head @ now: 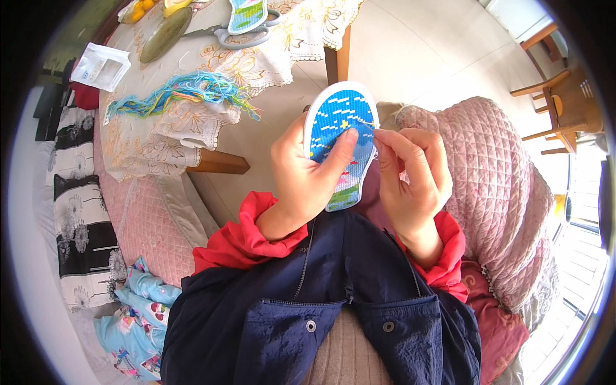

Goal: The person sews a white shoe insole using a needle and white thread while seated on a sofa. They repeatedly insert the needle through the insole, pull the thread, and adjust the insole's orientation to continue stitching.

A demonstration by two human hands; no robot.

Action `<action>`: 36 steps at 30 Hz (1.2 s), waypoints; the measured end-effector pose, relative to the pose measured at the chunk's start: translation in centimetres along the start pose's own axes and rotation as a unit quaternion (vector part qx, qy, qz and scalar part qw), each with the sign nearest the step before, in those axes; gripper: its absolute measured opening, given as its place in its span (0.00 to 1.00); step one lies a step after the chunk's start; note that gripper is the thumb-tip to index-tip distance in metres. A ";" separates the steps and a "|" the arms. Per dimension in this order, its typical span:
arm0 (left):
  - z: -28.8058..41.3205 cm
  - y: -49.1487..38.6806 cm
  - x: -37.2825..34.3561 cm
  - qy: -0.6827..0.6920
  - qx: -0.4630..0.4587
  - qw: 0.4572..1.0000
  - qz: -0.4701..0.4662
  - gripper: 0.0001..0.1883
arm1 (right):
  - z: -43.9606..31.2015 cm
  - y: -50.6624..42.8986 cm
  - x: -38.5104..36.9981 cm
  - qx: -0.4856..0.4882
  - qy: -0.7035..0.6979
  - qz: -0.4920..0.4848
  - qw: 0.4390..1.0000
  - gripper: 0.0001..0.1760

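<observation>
An embroidered shoe insole (344, 103) with a white rim is held upright before me, blue at the top and green at the lower end. My left hand (308, 168) grips it by its left edge, the thumb lying flat on the stitched face near a small yellow motif. At the insole's right edge, the thumb and forefinger of my right hand (414, 173) are pinched together on a thin sewing needle (368, 126), which lies against the blue stitching. Whether thread runs through its eye is too small to tell.
On the lace-covered table (192, 127) lie a bundle of coloured embroidery threads (183, 94), grey-handled scissors (240, 38), a second insole (246, 17), a white packet (101, 67) and a long greenish object (166, 36). A pink quilted cover (481, 183) is at right, near a wooden chair (568, 106).
</observation>
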State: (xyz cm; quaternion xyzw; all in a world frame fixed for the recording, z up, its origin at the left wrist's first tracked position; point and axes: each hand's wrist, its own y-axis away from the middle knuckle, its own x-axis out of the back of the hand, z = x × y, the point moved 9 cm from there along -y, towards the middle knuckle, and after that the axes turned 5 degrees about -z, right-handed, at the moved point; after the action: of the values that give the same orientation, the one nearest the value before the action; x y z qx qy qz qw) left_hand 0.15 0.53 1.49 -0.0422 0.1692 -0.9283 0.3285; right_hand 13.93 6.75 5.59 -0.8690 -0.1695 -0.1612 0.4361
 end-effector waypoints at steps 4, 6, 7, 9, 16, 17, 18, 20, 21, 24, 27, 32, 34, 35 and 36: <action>0.2 0.1 -0.1 -0.004 -0.002 1.000 0.000 0.08 | 0.2 0.0 -0.1 0.001 0.023 -0.005 1.000 0.14; 0.2 0.1 -0.1 -0.014 0.001 1.000 0.000 0.08 | 0.2 0.0 -0.2 -0.003 0.023 -0.009 1.000 0.14; 0.2 0.2 0.0 -0.024 -0.002 1.000 0.000 0.07 | 0.2 -0.1 -0.2 -0.005 0.020 -0.008 1.000 0.14; 0.8 0.2 0.0 -0.092 -0.035 0.995 0.003 0.08 | 0.1 -0.1 -0.2 -0.009 0.026 -0.008 1.000 0.14; 2.9 0.5 -1.0 -0.228 -0.210 0.950 0.023 0.18 | -1.1 -0.5 -0.4 0.059 0.116 -0.017 0.991 0.10; 3.0 0.5 -1.1 -0.240 -0.225 0.944 0.027 0.19 | -1.4 -0.5 -0.6 0.080 0.134 -0.025 0.987 0.10; 3.2 0.6 -1.2 -0.256 -0.242 0.935 0.031 0.21 | -1.5 -0.4 -0.8 0.081 0.126 -0.036 0.988 0.11; 3.1 0.6 -1.5 -0.276 -0.250 0.928 0.022 0.22 | -1.4 -0.3 -1.4 0.082 0.134 -0.068 0.985 0.16; 3.1 0.7 -1.6 -0.290 -0.256 0.922 0.016 0.23 | -1.5 -0.3 -1.6 0.085 0.139 -0.082 0.983 0.19; 3.2 1.2 -2.2 -0.328 -0.262 0.908 -0.022 0.20 | -0.7 -0.5 -1.8 0.040 0.117 -0.106 0.987 0.14; 2.9 1.3 -2.7 -0.336 -0.247 0.908 -0.039 0.17 | 0.5 -0.8 -1.4 0.003 0.074 -0.095 0.993 0.11; 2.1 0.9 -2.9 -0.282 -0.199 0.938 -0.041 0.17 | 5.0 0.6 -0.8 -0.199 -0.165 -0.037 0.965 0.13; 2.1 0.9 -2.9 -0.284 -0.196 0.938 -0.041 0.18 | 5.8 1.3 -1.0 -0.223 -0.217 -0.037 0.949 0.11; 2.0 0.9 -2.9 -0.280 -0.187 0.940 -0.046 0.19 | 6.0 1.4 -1.1 -0.218 -0.248 -0.040 0.943 0.11; 2.8 1.2 -3.5 -0.282 -0.239 0.927 -0.060 0.19 | 6.3 1.6 -1.6 -0.221 -0.294 -0.041 0.929 0.10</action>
State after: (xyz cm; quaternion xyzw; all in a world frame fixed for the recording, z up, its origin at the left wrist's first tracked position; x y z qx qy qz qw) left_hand 4.10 1.00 3.79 -0.3897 0.2833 -0.8283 0.2861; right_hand 14.01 10.74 0.25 -0.9439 -0.2862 0.0507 0.1568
